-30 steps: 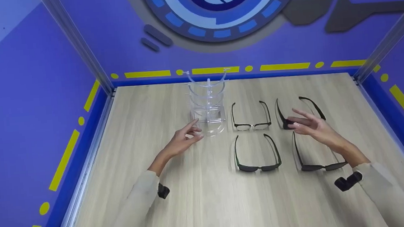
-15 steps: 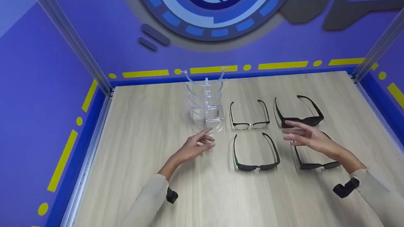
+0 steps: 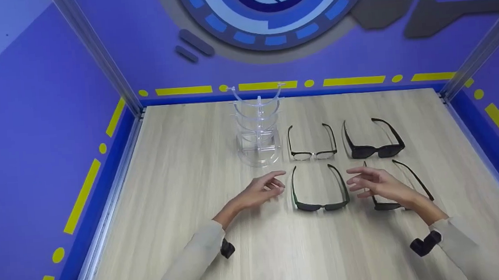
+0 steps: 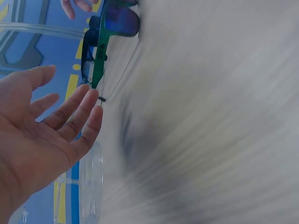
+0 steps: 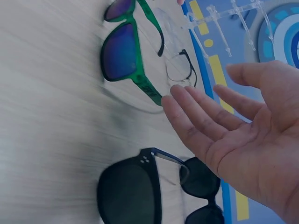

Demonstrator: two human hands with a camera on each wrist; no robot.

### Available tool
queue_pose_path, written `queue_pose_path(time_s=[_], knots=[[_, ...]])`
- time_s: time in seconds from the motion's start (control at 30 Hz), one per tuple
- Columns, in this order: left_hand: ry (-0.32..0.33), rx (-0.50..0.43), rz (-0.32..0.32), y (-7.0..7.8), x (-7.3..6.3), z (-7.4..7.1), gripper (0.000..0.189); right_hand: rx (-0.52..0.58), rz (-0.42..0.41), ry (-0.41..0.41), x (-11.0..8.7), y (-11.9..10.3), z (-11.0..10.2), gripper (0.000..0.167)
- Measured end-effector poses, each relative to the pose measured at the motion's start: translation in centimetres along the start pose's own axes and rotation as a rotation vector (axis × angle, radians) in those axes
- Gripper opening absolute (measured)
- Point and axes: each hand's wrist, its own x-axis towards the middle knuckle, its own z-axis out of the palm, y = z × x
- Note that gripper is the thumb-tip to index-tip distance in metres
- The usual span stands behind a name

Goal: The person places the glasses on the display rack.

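Green-framed sunglasses [image 3: 323, 206] with dark bluish lenses lie on the table between my two hands, their arms unfolded toward the back wall. Just left of them hovers my left hand [image 3: 258, 192], fingers relaxed and holding nothing. On their other side is my right hand [image 3: 380, 185], also holding nothing with its fingers extended. It hangs over black sunglasses [image 3: 388, 206] and partly covers them in the head view. Behind these lie clear glasses [image 3: 313, 155] with dark upper rims and another pair of black sunglasses [image 3: 377, 151].
A clear plastic glasses stand [image 3: 258, 130] with several curved tiers stands behind my left hand, left of the glasses. Blue-purple panels [image 3: 209, 78] with yellow dashes enclose the back and sides of the wooden table [image 3: 180, 163].
My left hand has moved from beside the stand's base, right and toward me, up to the green sunglasses. My right hand has come nearer to me, uncovering the far black sunglasses.
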Motion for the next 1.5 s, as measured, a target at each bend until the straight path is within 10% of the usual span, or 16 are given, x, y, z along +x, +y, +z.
queue_pose_path(time_s=[0.77,1.5], knots=[[0.031,-0.027,-0.042,-0.4,1.8,3.7,0.053,-0.025,0.102,0.044,1.2,1.1,1.7,0.060],[0.249,-0.226,-0.170,-0.2,3.1,5.6,0.054,0.020,0.116,0.070,1.9,1.9,2.8,0.066]])
